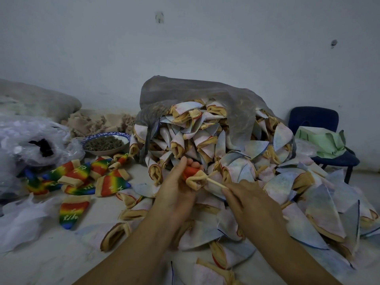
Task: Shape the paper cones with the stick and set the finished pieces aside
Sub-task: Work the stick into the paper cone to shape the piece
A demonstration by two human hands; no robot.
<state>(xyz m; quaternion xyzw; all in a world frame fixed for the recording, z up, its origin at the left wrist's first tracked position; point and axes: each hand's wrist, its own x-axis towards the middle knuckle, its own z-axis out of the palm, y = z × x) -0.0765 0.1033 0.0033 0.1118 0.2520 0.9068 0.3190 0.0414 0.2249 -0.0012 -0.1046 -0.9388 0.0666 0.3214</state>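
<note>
My left hand (176,188) grips a cone (193,175) with a red body and a tan rim, its mouth turned to the right. My right hand (246,200) pinches a thin pale stick (216,183) whose tip sits inside that mouth. Behind and to the right spreads a big heap of pale bluish cones (236,153) with tan rims, spilling from a grey bag (185,91). On the floor at the left lie several rainbow-coloured cones (78,177).
A blue-rimmed bowl (123,136) of dark pellets stands behind the rainbow pieces. Crumpled clear plastic (30,140) fills the left side. A dark blue chair (314,120) with a green bag (320,140) on it stands at the right by the white wall.
</note>
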